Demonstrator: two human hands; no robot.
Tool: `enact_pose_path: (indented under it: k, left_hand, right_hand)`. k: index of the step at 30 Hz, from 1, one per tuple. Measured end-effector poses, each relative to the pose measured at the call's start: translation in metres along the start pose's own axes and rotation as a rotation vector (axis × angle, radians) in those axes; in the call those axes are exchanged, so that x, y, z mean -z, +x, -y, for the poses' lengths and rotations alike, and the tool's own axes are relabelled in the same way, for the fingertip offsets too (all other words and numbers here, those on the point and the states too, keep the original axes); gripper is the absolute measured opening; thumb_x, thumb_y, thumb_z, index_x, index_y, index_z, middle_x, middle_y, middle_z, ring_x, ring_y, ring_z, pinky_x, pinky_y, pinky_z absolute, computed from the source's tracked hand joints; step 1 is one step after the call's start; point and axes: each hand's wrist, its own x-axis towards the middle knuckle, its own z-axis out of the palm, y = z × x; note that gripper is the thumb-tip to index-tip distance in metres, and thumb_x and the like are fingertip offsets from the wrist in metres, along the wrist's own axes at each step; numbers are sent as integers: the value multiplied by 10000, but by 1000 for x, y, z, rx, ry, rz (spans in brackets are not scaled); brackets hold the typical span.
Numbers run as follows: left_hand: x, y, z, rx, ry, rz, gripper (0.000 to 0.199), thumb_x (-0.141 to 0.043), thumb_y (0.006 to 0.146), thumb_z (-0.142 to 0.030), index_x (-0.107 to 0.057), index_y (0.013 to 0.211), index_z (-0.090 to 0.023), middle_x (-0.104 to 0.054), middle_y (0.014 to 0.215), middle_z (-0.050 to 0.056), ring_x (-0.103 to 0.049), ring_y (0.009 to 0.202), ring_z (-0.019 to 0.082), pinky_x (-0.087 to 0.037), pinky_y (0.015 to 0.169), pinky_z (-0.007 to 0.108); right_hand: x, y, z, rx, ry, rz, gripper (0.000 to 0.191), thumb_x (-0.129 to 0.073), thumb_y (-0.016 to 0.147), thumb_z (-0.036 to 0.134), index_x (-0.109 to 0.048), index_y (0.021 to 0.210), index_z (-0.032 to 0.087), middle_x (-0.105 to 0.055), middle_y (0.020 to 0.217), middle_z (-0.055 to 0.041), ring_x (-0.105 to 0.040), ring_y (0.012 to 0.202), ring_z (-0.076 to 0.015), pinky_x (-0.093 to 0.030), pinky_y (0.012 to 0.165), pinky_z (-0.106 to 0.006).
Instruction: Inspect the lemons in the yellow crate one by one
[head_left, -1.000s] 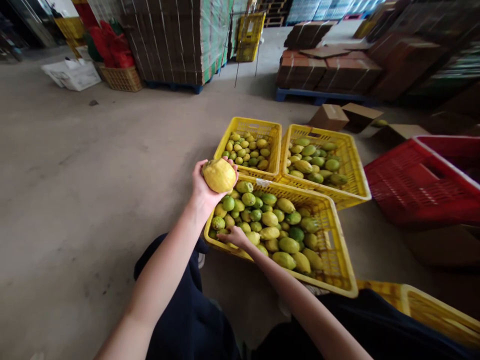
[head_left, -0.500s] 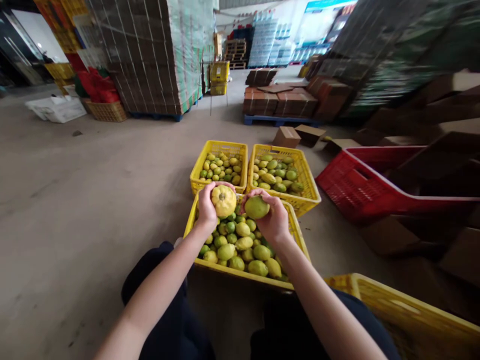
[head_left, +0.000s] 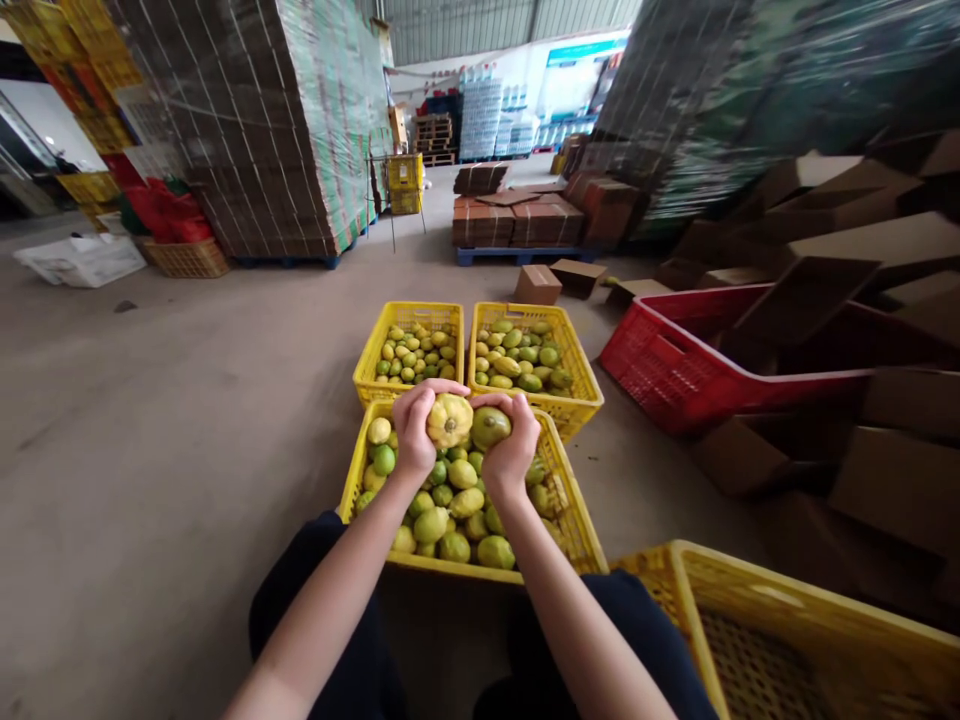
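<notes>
My left hand is closed around a ribbed yellow lemon, its stem end facing me. Close beside it, my right hand grips a smoother green lemon. Both fruits are held above the near yellow crate, side by side at about the same height. That crate is filled with lemons ranging from green to yellow. My forearms and hands cover part of the fruit below.
Two more yellow crates of lemons, a left one and a right one, stand just beyond. Another yellow crate is at lower right. A red crate with cardboard boxes lies to the right. Wrapped pallets stand behind.
My hands have come closer together, bringing the two lemons nearly side by side. The green lemon has turned so its end faces me. The view has shifted slightly to the right.
</notes>
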Motion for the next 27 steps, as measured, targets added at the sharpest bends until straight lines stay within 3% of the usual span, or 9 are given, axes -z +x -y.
enact_pose_path:
  k: [10, 19, 27]
  left_hand:
    - [-1, -4, -3, 56, 19, -61, 450, -309, 884, -389, -682, 740, -182, -727, 805, 58, -668, 800, 206, -508, 785, 335]
    - [-5, -10, -1, 84, -40, -47, 439, -310, 889, -340, -689, 732, -183, -728, 799, 49, -665, 788, 199, -509, 777, 332]
    - [-12, -17, -3, 60, -25, -130, 438, -296, 880, -349, -677, 736, -187, -723, 787, 59, -670, 820, 210, -518, 808, 349]
  right_hand:
    - [-4, -13, 13, 153, -172, -105, 467, -335, 905, 346, -658, 600, 201, -654, 632, -20, -601, 645, -180, -439, 707, -297]
    - [1, -12, 17, 93, -151, -114, 455, -362, 887, 350, -617, 533, 220, -621, 581, -16, -569, 595, -171, -452, 690, -303]
    - [5, -12, 20, 169, -118, -86, 456, -356, 892, 355, -622, 548, 221, -623, 600, -28, -583, 619, -179, -468, 702, -313]
